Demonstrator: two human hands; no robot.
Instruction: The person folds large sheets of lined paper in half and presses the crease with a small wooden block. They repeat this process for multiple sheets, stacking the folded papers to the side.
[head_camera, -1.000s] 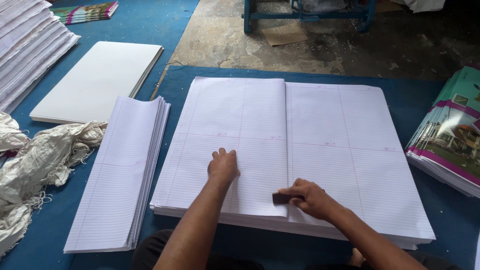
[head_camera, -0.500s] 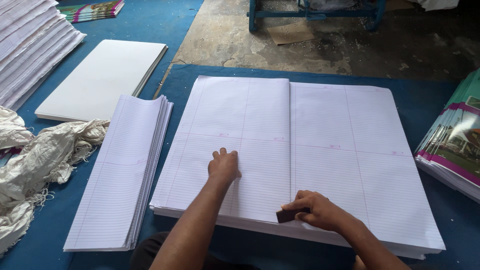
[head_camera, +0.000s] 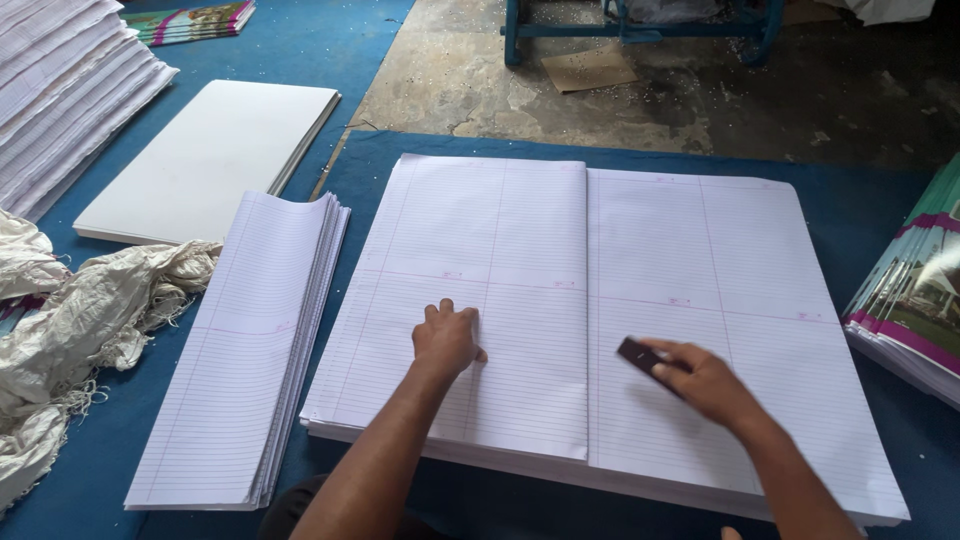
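Observation:
A wide stack of large ruled paper sheets (head_camera: 700, 250) lies on the blue mat in front of me. Its top sheet is folded over onto the left half, with the fold edge running down the middle. My left hand (head_camera: 447, 338) rests flat on that folded half, fingers spread. My right hand (head_camera: 700, 382) hovers over the right half, gripping a small dark block (head_camera: 636, 353) that points toward the fold. The right hand is blurred.
A pile of folded ruled sheets (head_camera: 245, 340) lies left of the stack. A blank white stack (head_camera: 210, 160) and a tall ruled pile (head_camera: 60, 90) sit further left. Crumpled white sacking (head_camera: 70, 330) is at the left edge. Coloured printed covers (head_camera: 915, 290) lie at right. Bare concrete floor (head_camera: 640, 100) is beyond.
My right hand with the dark block has moved from the near edge at the fold up and to the right over the sheet. The left hand has stayed put.

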